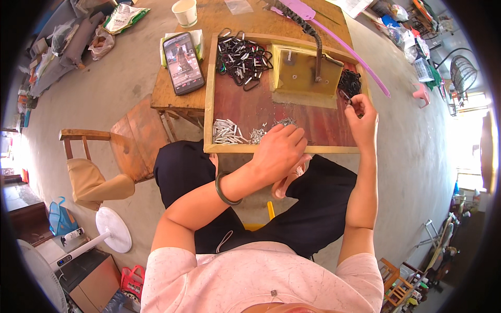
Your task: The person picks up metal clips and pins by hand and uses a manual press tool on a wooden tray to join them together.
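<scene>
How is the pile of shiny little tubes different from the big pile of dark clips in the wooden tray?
The silver tubes are small, straight and pale; the dark clips are bigger black loops. The silver tubes lie in a small heap at the tray's near edge, by the left hand; the dark clips fill the far corner in a tangle. Both sit inside the tray.

Red-brown tray (pixel 245 107), black clips (pixel 242 57), purple swatter (pixel 334 36).

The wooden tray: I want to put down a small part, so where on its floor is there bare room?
The red tray floor is bare between the black clip heap, the silver pin pile and the press base. The front edge near the left hand is crowded.
</scene>
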A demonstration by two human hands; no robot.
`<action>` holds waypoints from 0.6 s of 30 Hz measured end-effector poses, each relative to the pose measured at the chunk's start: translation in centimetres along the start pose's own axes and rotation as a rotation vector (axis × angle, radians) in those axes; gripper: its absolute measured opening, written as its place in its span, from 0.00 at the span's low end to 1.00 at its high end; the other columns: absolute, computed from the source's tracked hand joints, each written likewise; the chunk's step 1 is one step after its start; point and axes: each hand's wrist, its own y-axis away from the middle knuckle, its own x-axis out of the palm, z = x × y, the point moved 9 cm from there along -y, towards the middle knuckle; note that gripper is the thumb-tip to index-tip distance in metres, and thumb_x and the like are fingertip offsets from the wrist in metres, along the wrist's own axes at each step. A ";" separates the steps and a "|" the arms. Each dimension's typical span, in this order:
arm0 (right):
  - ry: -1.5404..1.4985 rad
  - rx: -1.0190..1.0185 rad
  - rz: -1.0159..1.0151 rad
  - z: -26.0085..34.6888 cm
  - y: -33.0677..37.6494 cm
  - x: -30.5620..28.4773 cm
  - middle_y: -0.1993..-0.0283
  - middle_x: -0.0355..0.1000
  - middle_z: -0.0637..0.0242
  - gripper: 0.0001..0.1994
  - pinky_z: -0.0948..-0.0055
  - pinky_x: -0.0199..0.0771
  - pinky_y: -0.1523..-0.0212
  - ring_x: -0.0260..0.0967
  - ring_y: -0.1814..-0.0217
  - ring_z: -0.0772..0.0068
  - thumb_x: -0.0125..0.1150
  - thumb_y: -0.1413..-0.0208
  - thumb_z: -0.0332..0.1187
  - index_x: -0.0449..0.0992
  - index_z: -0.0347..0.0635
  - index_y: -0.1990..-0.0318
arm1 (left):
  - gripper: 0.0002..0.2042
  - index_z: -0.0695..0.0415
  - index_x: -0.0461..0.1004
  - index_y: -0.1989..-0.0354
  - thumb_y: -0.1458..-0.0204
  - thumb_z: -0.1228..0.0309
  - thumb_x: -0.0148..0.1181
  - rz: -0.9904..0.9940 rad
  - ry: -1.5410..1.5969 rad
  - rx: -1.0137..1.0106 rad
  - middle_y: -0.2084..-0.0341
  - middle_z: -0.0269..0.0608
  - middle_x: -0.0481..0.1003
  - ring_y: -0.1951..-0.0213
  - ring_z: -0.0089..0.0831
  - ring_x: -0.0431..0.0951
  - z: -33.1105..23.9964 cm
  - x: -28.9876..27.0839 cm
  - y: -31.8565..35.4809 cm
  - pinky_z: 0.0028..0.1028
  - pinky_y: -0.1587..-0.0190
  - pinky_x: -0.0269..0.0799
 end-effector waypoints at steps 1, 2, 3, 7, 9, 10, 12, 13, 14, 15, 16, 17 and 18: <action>-0.004 -0.003 0.003 0.2 -0.1 0.0 0.69 0.72 0.70 0.04 0.73 0.72 0.62 0.71 0.65 0.81 0.62 0.45 0.24 0.75 0.39 0.63 | 0.15 0.57 0.75 0.71 0.54 0.60 0.72 0.004 0.013 -0.006 0.69 0.38 0.70 0.64 0.38 0.73 0.1 -0.1 0.0 0.36 0.60 0.69; -0.208 0.059 0.022 0.0 -0.2 0.2 0.67 0.73 0.70 0.03 0.73 0.73 0.60 0.71 0.63 0.80 0.60 0.43 0.23 0.75 0.38 0.63 | 0.15 0.57 0.74 0.71 0.54 0.60 0.72 0.007 0.026 -0.011 0.69 0.39 0.70 0.64 0.38 0.73 0.1 -0.1 0.0 0.36 0.59 0.69; -0.411 0.122 0.042 -0.1 -0.2 0.4 0.65 0.74 0.70 0.02 0.72 0.74 0.58 0.72 0.62 0.78 0.59 0.42 0.22 0.75 0.38 0.62 | 0.15 0.57 0.74 0.71 0.54 0.60 0.72 0.008 0.021 -0.015 0.69 0.39 0.70 0.64 0.38 0.73 0.1 -0.1 0.0 0.36 0.59 0.69; -0.752 0.157 0.190 1.6 0.3 2.1 0.61 0.76 0.67 0.03 0.71 0.73 0.49 0.74 0.58 0.75 0.61 0.40 0.21 0.75 0.35 0.59 | 0.16 0.57 0.73 0.72 0.55 0.59 0.72 0.001 0.028 -0.026 0.70 0.39 0.70 0.64 0.38 0.73 0.1 -0.2 -0.2 0.36 0.60 0.69; -0.843 0.161 0.243 2.4 0.6 3.2 0.60 0.76 0.65 0.04 0.71 0.73 0.48 0.74 0.57 0.74 0.61 0.40 0.21 0.75 0.35 0.58 | 0.16 0.57 0.73 0.73 0.55 0.59 0.72 -0.003 0.029 -0.019 0.71 0.38 0.70 0.65 0.38 0.73 0.0 -0.3 -0.1 0.36 0.61 0.69; -0.934 0.163 0.297 3.0 0.8 4.0 0.59 0.77 0.63 0.05 0.70 0.73 0.48 0.75 0.57 0.72 0.62 0.40 0.22 0.75 0.35 0.57 | 0.16 0.56 0.73 0.74 0.56 0.59 0.73 0.006 0.047 -0.022 0.72 0.38 0.70 0.66 0.38 0.73 0.0 -0.3 0.2 0.36 0.62 0.70; -0.955 0.183 0.339 3.9 1.2 4.9 0.59 0.77 0.62 0.06 0.70 0.73 0.47 0.75 0.57 0.71 0.62 0.39 0.22 0.75 0.35 0.56 | 0.17 0.56 0.72 0.75 0.57 0.58 0.73 0.016 0.065 -0.025 0.73 0.37 0.69 0.67 0.38 0.73 -0.1 -0.4 0.5 0.36 0.63 0.70; -0.975 0.202 0.381 4.3 1.5 5.6 0.58 0.78 0.60 0.06 0.69 0.74 0.47 0.75 0.56 0.70 0.62 0.39 0.22 0.75 0.34 0.56 | 0.18 0.56 0.72 0.76 0.57 0.57 0.73 0.000 0.064 -0.017 0.74 0.37 0.69 0.68 0.38 0.73 -0.2 -0.7 0.7 0.36 0.64 0.70; -1.008 0.202 0.412 4.6 1.7 6.2 0.57 0.78 0.58 0.07 0.68 0.75 0.47 0.76 0.56 0.70 0.62 0.39 0.22 0.75 0.33 0.55 | 0.18 0.56 0.71 0.78 0.58 0.56 0.74 -0.016 0.062 -0.009 0.75 0.37 0.69 0.68 0.37 0.73 -0.3 -1.0 0.8 0.36 0.65 0.70; -1.008 0.202 0.412 4.9 1.8 6.6 0.57 0.78 0.58 0.07 0.68 0.75 0.47 0.76 0.56 0.70 0.62 0.39 0.22 0.75 0.33 0.55 | 0.18 0.56 0.71 0.78 0.58 0.56 0.74 -0.016 0.062 -0.008 0.75 0.37 0.69 0.68 0.37 0.73 -0.2 -1.2 0.8 0.36 0.65 0.70; -1.054 0.213 0.446 5.5 2.1 7.2 0.57 0.79 0.58 0.07 0.68 0.75 0.47 0.76 0.56 0.70 0.62 0.38 0.22 0.76 0.33 0.54 | 0.17 0.56 0.72 0.77 0.57 0.58 0.74 -0.021 0.090 -0.019 0.75 0.37 0.69 0.69 0.39 0.73 -0.2 -1.5 0.8 0.36 0.65 0.70; -1.100 0.225 0.479 6.1 2.4 7.8 0.57 0.79 0.58 0.07 0.68 0.75 0.47 0.76 0.55 0.69 0.63 0.38 0.22 0.76 0.33 0.54 | 0.16 0.56 0.72 0.77 0.56 0.60 0.74 -0.026 0.118 -0.029 0.76 0.38 0.69 0.70 0.40 0.73 -0.1 -1.8 0.8 0.36 0.65 0.71; -1.131 0.244 0.505 6.5 2.6 8.4 0.56 0.79 0.57 0.08 0.68 0.76 0.47 0.77 0.54 0.69 0.62 0.38 0.22 0.76 0.33 0.53 | 0.16 0.56 0.72 0.77 0.56 0.60 0.74 -0.027 0.116 -0.029 0.76 0.38 0.69 0.70 0.40 0.73 -0.1 -2.0 0.8 0.36 0.65 0.71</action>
